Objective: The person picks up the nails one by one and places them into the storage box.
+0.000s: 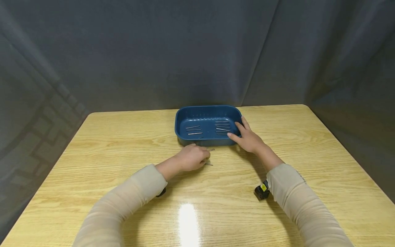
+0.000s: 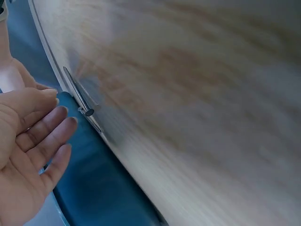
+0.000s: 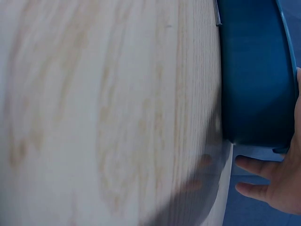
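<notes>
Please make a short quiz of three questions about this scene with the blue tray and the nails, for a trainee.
1. True or false: the blue tray holds several nails.
2. Which hand rests on the tray's near right corner? A) left hand B) right hand C) neither
3. Fill in: the nail nearest the left hand lies on the wooden ____, just outside the tray.

Key
1. True: nails lie in two groups on the tray floor.
2. B: the right hand lays its fingers on that corner.
3. table: the left hand is over loose nails there, its fingers relaxed in the wrist view.
</notes>
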